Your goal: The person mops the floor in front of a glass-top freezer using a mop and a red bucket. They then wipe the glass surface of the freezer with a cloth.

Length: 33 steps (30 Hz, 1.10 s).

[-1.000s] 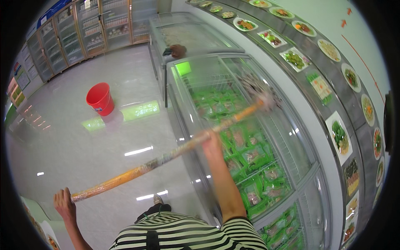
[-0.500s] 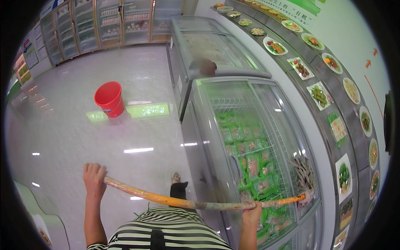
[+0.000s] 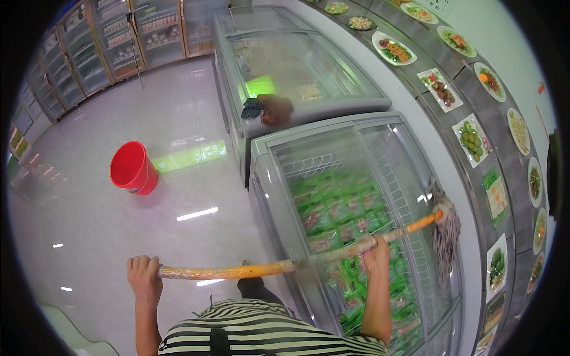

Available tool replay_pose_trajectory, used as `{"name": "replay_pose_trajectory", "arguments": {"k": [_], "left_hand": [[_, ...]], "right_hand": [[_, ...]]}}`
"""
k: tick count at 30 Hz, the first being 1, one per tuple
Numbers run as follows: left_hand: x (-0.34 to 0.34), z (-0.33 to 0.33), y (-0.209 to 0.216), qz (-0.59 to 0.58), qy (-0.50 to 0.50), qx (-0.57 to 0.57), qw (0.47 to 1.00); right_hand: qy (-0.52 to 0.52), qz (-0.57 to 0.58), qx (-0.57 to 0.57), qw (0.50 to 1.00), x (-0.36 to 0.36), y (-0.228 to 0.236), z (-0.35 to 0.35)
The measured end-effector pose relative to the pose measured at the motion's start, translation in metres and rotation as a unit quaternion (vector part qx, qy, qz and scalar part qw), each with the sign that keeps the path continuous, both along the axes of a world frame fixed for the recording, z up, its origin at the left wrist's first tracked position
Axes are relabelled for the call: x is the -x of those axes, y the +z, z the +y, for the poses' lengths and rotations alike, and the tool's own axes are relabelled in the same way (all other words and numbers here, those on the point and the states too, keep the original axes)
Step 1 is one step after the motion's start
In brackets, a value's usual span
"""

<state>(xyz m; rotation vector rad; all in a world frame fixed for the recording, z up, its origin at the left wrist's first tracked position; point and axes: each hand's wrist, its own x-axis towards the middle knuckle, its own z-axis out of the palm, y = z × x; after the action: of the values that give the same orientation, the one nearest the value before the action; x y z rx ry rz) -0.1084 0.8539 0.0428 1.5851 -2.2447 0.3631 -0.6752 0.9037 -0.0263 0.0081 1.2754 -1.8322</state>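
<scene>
A mop point(image 3: 237, 272) with an orange, worn handle lies level across the front of me. My left hand point(image 3: 145, 277) is closed round the handle's end, over the floor on the left. Further along the handle, my right hand point(image 3: 375, 255) grips it above the glass top of a chest freezer point(image 3: 261, 155). The mop's grey string head point(image 3: 446, 237) hangs at the freezer's far right edge, beside the wall; whether it touches the glass I cannot tell. Green packs of food point(image 3: 341, 207) show through the glass.
A red bucket point(image 3: 134, 168) stands on the shiny floor at the left. Brown and dark cloths point(image 3: 274, 110) lie on a second chest freezer point(image 3: 285, 56) behind. Plates of food point(image 3: 395, 48) line a grey stepped shelf along the right wall. Upright glass-door coolers point(image 3: 122, 38) stand at the back.
The mop's head end has swung up and away from me, with my right hand moving the same way. My left hand is slightly lower. My view has shifted, and the cloths show more clearly.
</scene>
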Motion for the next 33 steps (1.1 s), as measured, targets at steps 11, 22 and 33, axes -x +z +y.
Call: {"name": "replay_pose_trajectory", "arguments": {"k": [11, 22, 33], "left_hand": [[-0.042, -0.025, 0.026, -0.045, 0.107, -0.008, 0.993], [-0.279, -0.081, -0.018, -0.092, 0.142, 0.044, 0.985], [-0.434, -0.206, 0.01, -0.127, 0.079, 0.096, 0.984]], "right_hand": [[0.222, 0.148, 0.178, 0.947, -0.047, -0.01, -0.252], [0.057, -0.05, 0.109, 0.991, -0.284, -0.019, -0.258], [0.004, -0.153, 0.263, 0.953, -0.399, 0.001, -0.202]]}}
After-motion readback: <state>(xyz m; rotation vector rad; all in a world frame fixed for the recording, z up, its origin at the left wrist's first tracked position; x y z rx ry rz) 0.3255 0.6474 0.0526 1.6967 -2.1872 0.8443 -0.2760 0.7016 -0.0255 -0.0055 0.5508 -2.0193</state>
